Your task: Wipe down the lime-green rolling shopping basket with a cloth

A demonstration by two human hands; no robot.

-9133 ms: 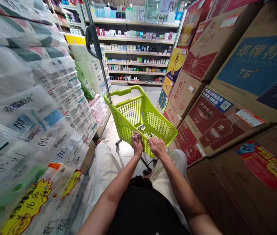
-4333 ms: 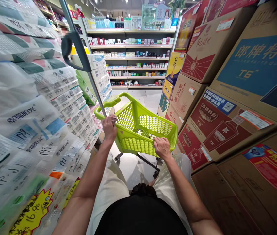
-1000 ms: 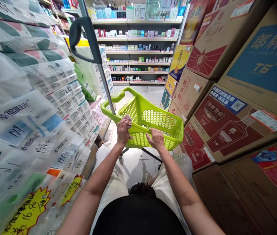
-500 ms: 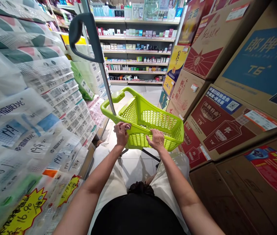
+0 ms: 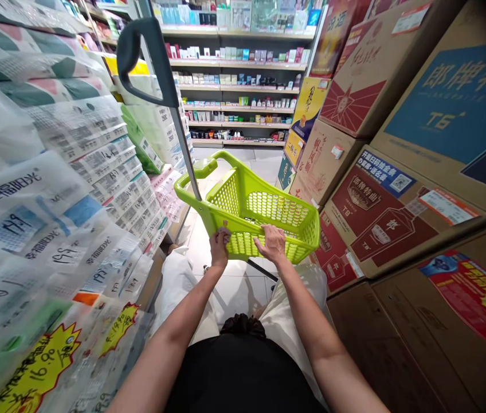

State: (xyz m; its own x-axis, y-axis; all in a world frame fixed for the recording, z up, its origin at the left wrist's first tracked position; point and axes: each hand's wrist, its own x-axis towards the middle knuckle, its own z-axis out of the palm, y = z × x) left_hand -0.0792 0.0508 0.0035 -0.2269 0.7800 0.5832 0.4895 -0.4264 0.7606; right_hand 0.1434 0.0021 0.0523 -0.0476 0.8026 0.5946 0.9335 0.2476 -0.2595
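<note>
A lime-green plastic shopping basket (image 5: 212,215) with lattice walls and a long pull handle (image 5: 169,74) stands in front of me on a dark leg or wheel frame. My left hand (image 5: 219,249) is closed on a crumpled pinkish-grey cloth (image 5: 224,234) and presses it against the basket's near outer wall, below the rim. Over the near rim further right, my right hand (image 5: 272,243) curls its fingers, gripping the edge. Its thumb stays on the outer side.
Stacked tissue packs (image 5: 109,166) with handwritten prices rise at the left. Cardboard liquor cartons (image 5: 384,212) are piled at the right. Shelves of small boxes and bottles (image 5: 243,86) cross the back, beyond the tiled floor (image 5: 243,154).
My left hand, with the cloth, has moved down from near the rim onto the basket's side wall. My right hand keeps its place on the rim.
</note>
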